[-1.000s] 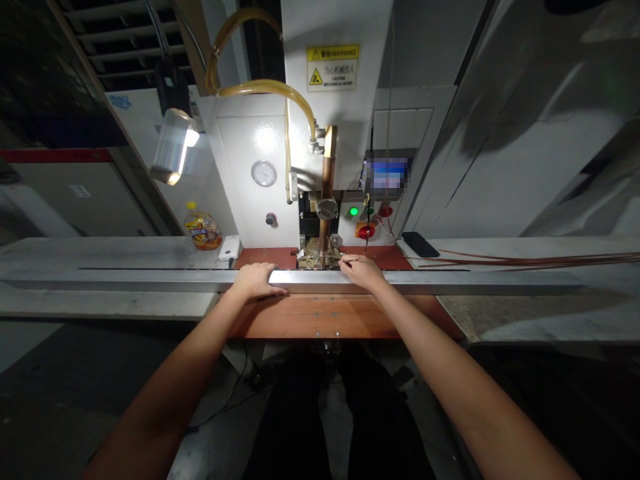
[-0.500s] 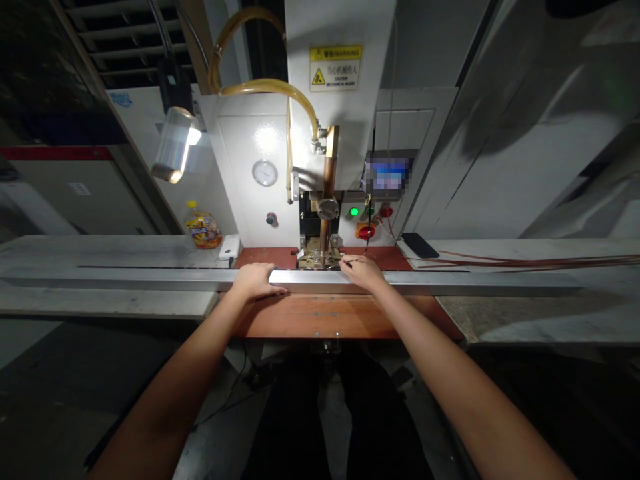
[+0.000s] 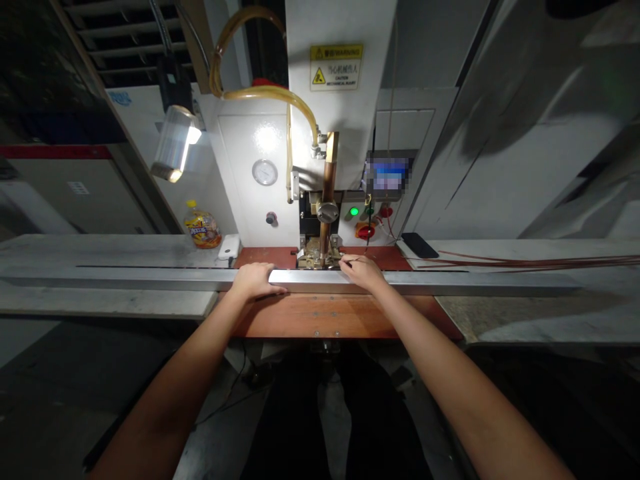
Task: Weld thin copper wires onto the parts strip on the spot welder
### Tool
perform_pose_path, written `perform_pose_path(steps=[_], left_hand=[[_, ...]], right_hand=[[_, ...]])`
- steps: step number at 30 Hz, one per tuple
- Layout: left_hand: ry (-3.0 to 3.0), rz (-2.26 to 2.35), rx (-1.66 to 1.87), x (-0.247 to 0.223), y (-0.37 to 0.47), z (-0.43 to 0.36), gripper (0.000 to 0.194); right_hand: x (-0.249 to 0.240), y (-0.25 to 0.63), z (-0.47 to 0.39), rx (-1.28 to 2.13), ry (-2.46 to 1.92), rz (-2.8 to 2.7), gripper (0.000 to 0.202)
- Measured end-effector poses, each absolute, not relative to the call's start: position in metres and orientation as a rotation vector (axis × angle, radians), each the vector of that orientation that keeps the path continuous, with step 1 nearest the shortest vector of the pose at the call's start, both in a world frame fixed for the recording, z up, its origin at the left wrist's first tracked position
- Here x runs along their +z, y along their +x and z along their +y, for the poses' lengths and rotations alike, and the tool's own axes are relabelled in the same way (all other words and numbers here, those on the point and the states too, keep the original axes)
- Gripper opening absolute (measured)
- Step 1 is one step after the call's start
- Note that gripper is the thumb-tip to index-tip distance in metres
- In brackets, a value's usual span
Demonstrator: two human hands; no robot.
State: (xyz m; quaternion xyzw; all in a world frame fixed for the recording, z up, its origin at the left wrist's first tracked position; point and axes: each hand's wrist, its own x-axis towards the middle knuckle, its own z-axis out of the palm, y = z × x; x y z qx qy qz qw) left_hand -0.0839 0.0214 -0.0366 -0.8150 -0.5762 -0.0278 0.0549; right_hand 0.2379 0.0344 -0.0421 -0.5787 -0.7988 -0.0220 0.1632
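And here we have one long metal bar (image 3: pixel 315 281) lying crosswise on the desk (image 3: pixel 285 319), right under both our hands! Our left hand (image 3: pixel 254 279) clasps it, thumb at the front, fingers over the top; our right hand (image 3: pixel 363 272) lies across it, fingertips bunched near the back edge, and we cannot tell what they pinch. Beyond: one upright copper rod (image 3: pixel 328 177), one bottle (image 3: pixel 203 230), one phone (image 3: pixel 420 245), one lamp (image 3: pixel 173 147).

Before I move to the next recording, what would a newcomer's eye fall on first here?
Probably the long metal bar crossing most of the view, gripped by the left hand, with the right hand over its far edge. Next, the copper-coloured rod pointing down in front of the white machine, and the bright lamp at upper left.
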Motion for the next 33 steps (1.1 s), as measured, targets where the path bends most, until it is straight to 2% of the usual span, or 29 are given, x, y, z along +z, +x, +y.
perform_pose_path(steps=[23, 33], left_hand=[[-2.457, -1.683, -0.197, -0.046, -0.084, 0.013, 0.081], [-2.411, -1.645, -0.272, -0.051, -0.083, 0.004, 0.073]], right_hand=[[-0.046, 0.241, 0.028, -0.123, -1.632, -2.284, 0.031], [-0.054, 0.244, 0.024, -0.176, -1.619, -2.218, 0.032]])
